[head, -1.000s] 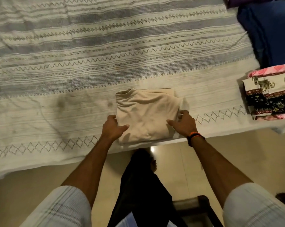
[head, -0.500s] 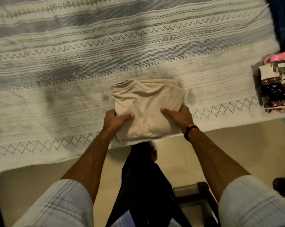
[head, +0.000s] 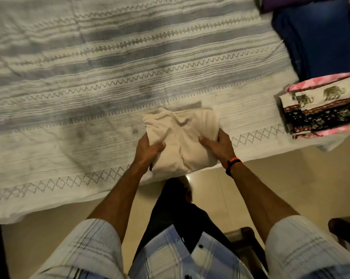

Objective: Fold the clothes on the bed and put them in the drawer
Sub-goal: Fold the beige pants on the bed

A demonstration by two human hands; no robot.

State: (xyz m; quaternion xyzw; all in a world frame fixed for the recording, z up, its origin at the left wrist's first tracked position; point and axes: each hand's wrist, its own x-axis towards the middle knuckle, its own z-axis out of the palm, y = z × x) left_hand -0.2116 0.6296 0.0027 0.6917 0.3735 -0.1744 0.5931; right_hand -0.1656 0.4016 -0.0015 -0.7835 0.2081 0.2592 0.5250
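The folded beige soft-cloth garment [head: 182, 141] lies at the near edge of the striped woven bedspread [head: 109, 77]; left hand [head: 148, 149] and right hand [head: 220, 147] each clamp a side. Likely light and floppy, best supported underneath

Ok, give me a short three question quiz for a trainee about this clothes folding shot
1. True or false: both hands grip the folded beige garment.
2. Which wrist wears the orange and black band? A) left B) right
3. Fill in: the patterned folded stack at the bed's right edge shows printed ____.

Key: 1 true, the left hand and right hand hold its sides, thumbs on top. 2 B. 3 elephants.
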